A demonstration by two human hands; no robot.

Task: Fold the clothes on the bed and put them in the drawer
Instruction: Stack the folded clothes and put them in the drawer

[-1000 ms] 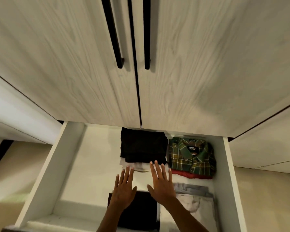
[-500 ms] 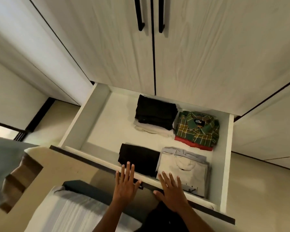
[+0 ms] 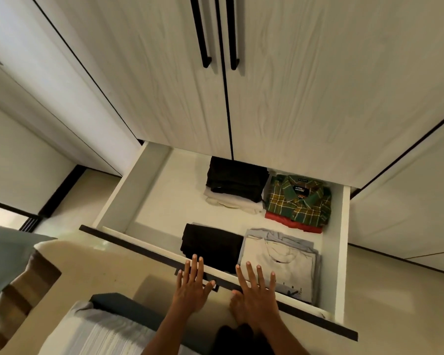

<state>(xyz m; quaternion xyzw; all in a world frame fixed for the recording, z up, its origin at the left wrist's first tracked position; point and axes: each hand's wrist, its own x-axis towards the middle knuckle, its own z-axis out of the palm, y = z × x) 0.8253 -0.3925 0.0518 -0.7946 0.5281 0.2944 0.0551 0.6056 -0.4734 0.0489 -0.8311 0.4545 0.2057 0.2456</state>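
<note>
Closing looks next: drawer (image 3: 149, 190) open under the wardrobe, four folded stacks inside toward the right. Left hand (image 3: 192, 290) and right hand (image 3: 256, 292), fingers straight and spread, holding nothing, sit at the near front edge. Push evenly, square; bed corner (image 3: 92, 326) crowds near-left.

**A bedroom at home**

A tall pale-wood wardrobe (image 3: 305, 85) with long black handles (image 3: 201, 34) stands over an open drawer (image 3: 128, 190) of folded clothes, a plaid shirt (image 3: 299, 202) among them. A bed (image 3: 95, 331) lies just beside.
</note>
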